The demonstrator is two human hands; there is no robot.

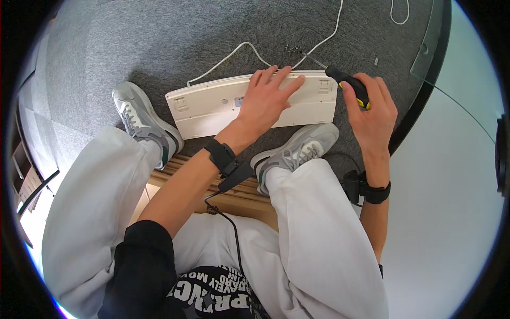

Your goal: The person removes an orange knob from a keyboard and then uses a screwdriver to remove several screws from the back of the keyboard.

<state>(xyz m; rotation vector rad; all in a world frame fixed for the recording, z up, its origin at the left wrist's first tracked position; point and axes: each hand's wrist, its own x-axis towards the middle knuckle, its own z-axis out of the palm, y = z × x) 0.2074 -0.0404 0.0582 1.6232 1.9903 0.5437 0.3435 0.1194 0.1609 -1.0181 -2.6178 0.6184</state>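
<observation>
Right hand [373, 112] grips screwdriver [339, 76]; splayed left hand [265, 102] apparently touches keyboard [204, 112].

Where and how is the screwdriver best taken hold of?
Probably by its thick black-and-yellow handle, coming from the lower right: the handle lies at that end and is broad enough to wrap, while the thin shaft points up-left, toward the screws.

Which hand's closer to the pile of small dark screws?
Left. The left hand lies on the white keyboard, just below the screws in view; the right hand is farther, lower right, though its screwdriver reaches beside them.
</observation>
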